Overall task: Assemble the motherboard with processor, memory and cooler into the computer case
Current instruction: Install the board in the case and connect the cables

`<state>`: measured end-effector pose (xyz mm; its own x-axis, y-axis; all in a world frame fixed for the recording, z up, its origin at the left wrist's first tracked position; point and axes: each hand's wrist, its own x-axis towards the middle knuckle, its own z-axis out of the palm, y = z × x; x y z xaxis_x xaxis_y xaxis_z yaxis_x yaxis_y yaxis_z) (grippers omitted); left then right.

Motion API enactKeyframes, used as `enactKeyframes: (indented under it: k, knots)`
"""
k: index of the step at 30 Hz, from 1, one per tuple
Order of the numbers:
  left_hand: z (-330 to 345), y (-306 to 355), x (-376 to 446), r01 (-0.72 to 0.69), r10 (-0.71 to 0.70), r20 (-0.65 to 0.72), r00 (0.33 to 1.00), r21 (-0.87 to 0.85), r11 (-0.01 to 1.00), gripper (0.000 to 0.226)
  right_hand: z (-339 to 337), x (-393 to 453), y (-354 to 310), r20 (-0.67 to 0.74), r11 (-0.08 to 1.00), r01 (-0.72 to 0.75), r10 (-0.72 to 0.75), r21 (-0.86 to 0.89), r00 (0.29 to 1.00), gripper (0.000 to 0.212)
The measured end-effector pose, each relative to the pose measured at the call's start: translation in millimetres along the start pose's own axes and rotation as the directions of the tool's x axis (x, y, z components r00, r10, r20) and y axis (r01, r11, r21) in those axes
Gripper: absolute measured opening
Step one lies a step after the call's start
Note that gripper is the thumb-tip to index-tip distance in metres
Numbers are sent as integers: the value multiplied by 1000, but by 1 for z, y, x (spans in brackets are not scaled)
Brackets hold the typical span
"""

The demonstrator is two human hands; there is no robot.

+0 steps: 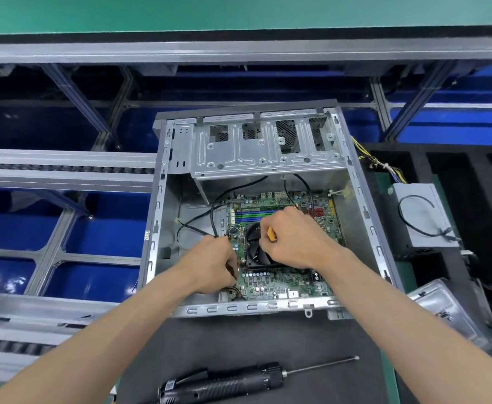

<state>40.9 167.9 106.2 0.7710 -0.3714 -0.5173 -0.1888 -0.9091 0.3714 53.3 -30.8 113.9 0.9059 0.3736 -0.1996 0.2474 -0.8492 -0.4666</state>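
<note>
An open computer case lies on the counter with the motherboard seated inside, cooler fan at its centre. At nine o'clock of the fan, the left hand is curled round thin black cables; at three o'clock, the right hand pinches a small orange-yellow piece. A cable could be snagged on the fan, or a connector forced crookedly, judging by the crowded space.
</note>
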Motion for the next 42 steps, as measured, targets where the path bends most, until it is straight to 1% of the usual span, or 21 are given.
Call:
enactKeyframes:
  k: [2,5,9,13,20,24,32,39,42]
  knots:
    - [-1,1,0,-6,6,-4,1000,-1,1000,9,0,0,0,2,1000,4,-4,-5,1000,13]
    - [-1,4,-2,-34,35,10,999,-54,998,10,1,0,0,1,1000,9,-9,-9,1000,13]
    - [0,8,-3,-58,65,80,995,-88,994,12,2,0,-1,-5,999,20,-21,-28,1000,12]
    - [1,10,-1,-57,64,135,989,-58,997,16,2,0,-2,-18,999,32,-32,-37,999,11]
    - [6,13,-3,-32,43,123,991,-90,995,15,0,-1,-3,-9,998,44,-44,-33,999,11]
    - [5,16,-2,-28,45,149,988,-121,992,17,0,-1,-4,-7,998,47,-47,-47,999,11]
    - [4,14,-1,3,28,170,985,-179,984,14,0,0,-4,20,997,64,-63,-47,998,10]
    - [5,17,-2,-33,51,159,986,-111,993,20,2,0,-4,17,994,88,-87,-67,996,11]
    - [8,15,-2,-46,56,125,991,-85,995,22,4,0,-2,9,992,98,-97,-76,995,10]
